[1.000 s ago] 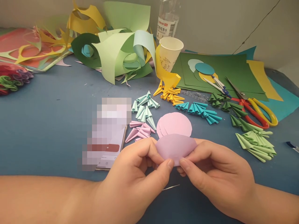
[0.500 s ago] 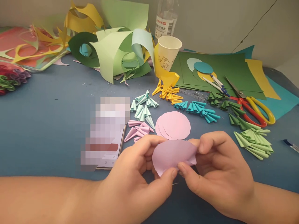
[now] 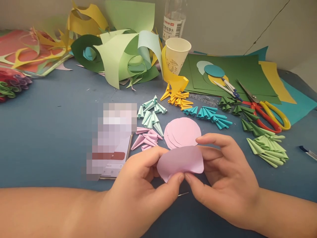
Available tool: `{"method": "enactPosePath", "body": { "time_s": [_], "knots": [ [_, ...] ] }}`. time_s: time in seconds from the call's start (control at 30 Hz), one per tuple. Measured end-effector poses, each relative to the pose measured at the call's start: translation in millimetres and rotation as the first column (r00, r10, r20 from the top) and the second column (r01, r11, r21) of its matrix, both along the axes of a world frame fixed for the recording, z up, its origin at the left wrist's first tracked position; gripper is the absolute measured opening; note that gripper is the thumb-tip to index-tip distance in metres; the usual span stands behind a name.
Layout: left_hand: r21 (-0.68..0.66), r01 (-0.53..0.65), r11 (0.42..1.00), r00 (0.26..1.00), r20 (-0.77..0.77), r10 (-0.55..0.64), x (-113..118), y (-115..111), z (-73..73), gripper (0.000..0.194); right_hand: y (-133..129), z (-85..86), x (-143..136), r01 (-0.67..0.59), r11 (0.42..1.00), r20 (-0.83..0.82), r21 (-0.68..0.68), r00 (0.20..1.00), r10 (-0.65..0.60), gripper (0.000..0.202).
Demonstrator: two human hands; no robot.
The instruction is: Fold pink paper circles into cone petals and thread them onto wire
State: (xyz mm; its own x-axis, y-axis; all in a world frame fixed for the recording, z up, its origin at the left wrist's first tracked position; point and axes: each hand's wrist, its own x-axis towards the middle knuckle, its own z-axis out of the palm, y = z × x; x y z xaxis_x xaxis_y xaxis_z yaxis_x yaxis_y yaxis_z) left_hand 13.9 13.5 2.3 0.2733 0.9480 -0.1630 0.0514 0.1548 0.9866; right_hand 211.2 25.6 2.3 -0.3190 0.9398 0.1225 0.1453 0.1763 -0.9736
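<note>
A pink paper circle (image 3: 180, 162), bent along its near edge, is held between my two hands. My left hand (image 3: 151, 185) pinches it, thumb on the near edge and fingers tucked behind. My right hand (image 3: 228, 178) grips the same edge with its thumb beside the left one; its index finger is raised off the sheet, and the other fingers lie behind the paper. Just beyond is a small stack of flat pink paper circles (image 3: 184, 130). Rolled pink paper cones (image 3: 148, 138) lie to the left of that stack.
Around them lie light-blue cones (image 3: 151, 112), yellow cones (image 3: 180, 100), teal cones (image 3: 213, 115) and green cones (image 3: 269, 150). Scissors (image 3: 268, 114) rest at right. A phone (image 3: 115, 158) lies left of my hands. Behind stand a paper cup (image 3: 177, 56), a bottle (image 3: 173, 24) and curled paper scraps (image 3: 114, 59).
My right index finger has lifted away from the paper. Both thumbs have come together at the near edge, and the circle's right corner has sprung flatter. The view has shifted slightly.
</note>
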Motion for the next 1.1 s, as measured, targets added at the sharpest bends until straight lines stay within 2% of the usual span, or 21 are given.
{"method": "enactPosePath", "body": {
  "time_s": [0.17,0.33,0.53,0.6,0.7,0.77,0.83,0.93,1.1],
  "knots": [
    [-0.023,0.023,0.999,0.999,-0.022,-0.024,0,1,2.1,0.011,1,0.1,1,0.017,0.994,-0.069,-0.109,0.997,-0.025,0.060],
    [-0.087,-0.020,0.996,1.000,-0.021,0.018,0,1,3.7,0.013,10,4.3,2,0.036,0.965,-0.155,-0.259,0.985,-0.078,0.051],
    [-0.138,-0.049,0.989,0.997,0.052,0.057,1,1,4.3,0.013,21,4.8,4,0.204,0.953,-0.134,-0.224,0.962,-0.238,0.041],
    [-0.131,-0.047,0.990,0.995,0.085,0.058,1,0,2.5,0.011,20,5.0,5,0.213,0.955,-0.177,-0.207,0.952,-0.251,0.035],
    [-0.096,-0.043,0.994,0.995,0.084,0.051,0,-2,0.1,0.011,16,8.6,8,0.069,0.985,-0.174,-0.156,0.980,-0.096,0.022],
    [-0.053,-0.024,0.998,0.997,0.067,0.027,-2,-1,-0.3,0.011,14,12.1,9,-0.067,0.994,-0.038,-0.088,0.997,0.064,0.012],
    [-0.011,0.012,1.000,0.999,0.037,-0.011,-3,0,0.3,0.011,13,14.8,9,-0.155,0.988,0.078,-0.021,0.985,0.157,0.013],
    [0.037,0.047,0.998,0.999,-0.017,-0.047,-3,2,2.2,0.013,13,16.3,9,-0.193,0.979,0.157,0.068,0.971,0.181,0.017],
    [0.146,0.091,0.985,0.995,-0.042,-0.086,-1,7,7.1,0.016,13,15.6,6,-0.158,0.975,0.191,0.158,0.973,0.127,0.021]
  ]
}}
